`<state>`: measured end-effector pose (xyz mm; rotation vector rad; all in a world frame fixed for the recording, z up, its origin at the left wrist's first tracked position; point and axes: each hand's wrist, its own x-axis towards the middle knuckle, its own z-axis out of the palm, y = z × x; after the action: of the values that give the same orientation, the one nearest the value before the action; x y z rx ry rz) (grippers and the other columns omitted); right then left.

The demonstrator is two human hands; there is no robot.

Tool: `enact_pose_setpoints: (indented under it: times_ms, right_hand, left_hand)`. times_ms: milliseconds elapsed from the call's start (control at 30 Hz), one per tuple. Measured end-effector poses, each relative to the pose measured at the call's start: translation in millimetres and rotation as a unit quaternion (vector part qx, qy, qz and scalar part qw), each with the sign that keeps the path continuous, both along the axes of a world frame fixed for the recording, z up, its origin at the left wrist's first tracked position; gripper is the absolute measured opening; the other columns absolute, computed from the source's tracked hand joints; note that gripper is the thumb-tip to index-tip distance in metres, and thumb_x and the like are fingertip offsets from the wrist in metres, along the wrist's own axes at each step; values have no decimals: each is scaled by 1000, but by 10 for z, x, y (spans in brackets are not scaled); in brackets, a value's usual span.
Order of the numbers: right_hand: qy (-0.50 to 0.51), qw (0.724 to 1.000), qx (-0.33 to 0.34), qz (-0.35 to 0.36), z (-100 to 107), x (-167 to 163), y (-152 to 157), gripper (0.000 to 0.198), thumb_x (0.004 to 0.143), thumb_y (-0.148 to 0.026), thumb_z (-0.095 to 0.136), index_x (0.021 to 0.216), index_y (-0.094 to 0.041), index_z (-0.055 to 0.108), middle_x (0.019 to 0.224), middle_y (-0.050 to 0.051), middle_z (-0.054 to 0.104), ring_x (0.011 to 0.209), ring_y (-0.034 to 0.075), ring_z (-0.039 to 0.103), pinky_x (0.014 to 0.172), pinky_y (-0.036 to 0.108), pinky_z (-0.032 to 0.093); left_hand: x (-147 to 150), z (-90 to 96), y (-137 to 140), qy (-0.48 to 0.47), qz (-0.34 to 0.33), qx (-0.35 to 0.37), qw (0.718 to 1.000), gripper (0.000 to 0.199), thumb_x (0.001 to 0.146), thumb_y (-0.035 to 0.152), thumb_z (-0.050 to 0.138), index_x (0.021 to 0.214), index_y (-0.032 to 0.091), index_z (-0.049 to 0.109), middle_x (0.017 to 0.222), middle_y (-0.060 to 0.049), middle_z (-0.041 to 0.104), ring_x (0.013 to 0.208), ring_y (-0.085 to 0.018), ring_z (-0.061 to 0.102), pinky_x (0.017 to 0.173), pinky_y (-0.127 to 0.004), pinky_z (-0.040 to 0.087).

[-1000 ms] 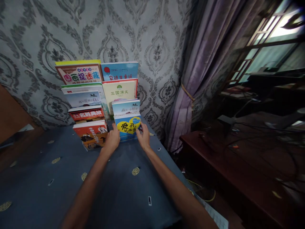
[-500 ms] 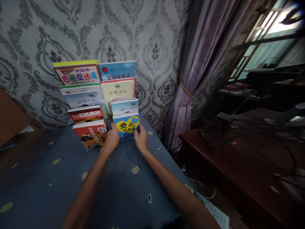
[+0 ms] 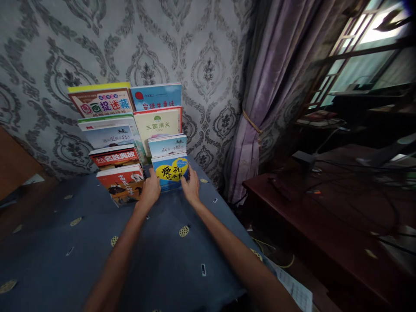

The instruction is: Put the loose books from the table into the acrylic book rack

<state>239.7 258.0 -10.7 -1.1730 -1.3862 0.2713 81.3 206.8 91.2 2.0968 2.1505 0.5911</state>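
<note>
The blue paper book with a yellow heart (image 3: 175,184) stands at the front right of the rows, and its black words say 爱死这本书. The left hand (image 3: 151,189) is curled at its left side, thumb up. The right hand (image 3: 191,184) is bent round its right side, thumb on the front. Together they hold the book between them, but I cannot see all the fingers.

Behind it is a pale blue book (image 3: 167,148) that says 我有一个愿望, then a cream book with a red edge (image 3: 157,132), 三国演义. At the back, a bright blue book (image 3: 156,95) says 安徒生童话. On the left are a brown-edged book (image 3: 104,104), 图画捉迷藏, and a red book (image 3: 113,158), 名胜典故. An orange-red book (image 3: 120,186) is in front, its small words hard to read.

The flat desk (image 3: 162,255) wears dark blue cloth with yellow pineapples. The left hand has only a thin gap beside the orange-red book. A strip of cloth runs between the right hand and the desk's slanting edge, and a wide stretch lies in front.
</note>
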Motion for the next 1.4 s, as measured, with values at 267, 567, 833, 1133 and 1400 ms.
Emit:
enact_pose_setpoints:
  times_ms: [267,567,833,1133,1400]
  right_hand:
    - [76,994,-35,66,101,64,40,57,77,-22,53,133,-24,59,105,9,57,100,27,58,91,44,52]
    - [36,997,-28,56,83,73,18,58,78,-21,51,136,-22,56,108,10,59,99,27,57,92,45,52]
    - [29,999,-21,31,59,65,9,54,79,-18,48,132,-23,60,107,9,61,98,26,58,92,45,52]
    - [17,999,-21,28,76,67,-18,54,81,-20,47,134,-15,55,115,14,60,107,29,58,94,46,51]
    - [-2,1000,-14,-11,-21,60,-29,43,80,-21,48,122,-20,59,110,11,63,105,27,58,97,47,47]
  left_hand:
    - [-17,-32,0,11,-4,10,1000,36,97,17,37,131,8,38,95,-20,74,92,-31,73,76,-34,52]
    - [-17,-48,7,0,3,-3,1000,40,97,18,35,136,10,32,102,-21,73,97,-29,73,79,-32,51]
    - [-2,-28,-36,-29,-5,-21,999,37,98,19,34,134,8,35,104,-23,72,101,-30,71,81,-34,51]
    - [-2,-108,-17,-37,-4,11,999,37,98,19,37,132,8,36,113,-25,69,103,-30,70,85,-37,51]
    - [-14,-121,-70,-41,-12,4,999,38,98,18,36,134,9,35,116,-23,68,108,-29,69,87,-35,51]
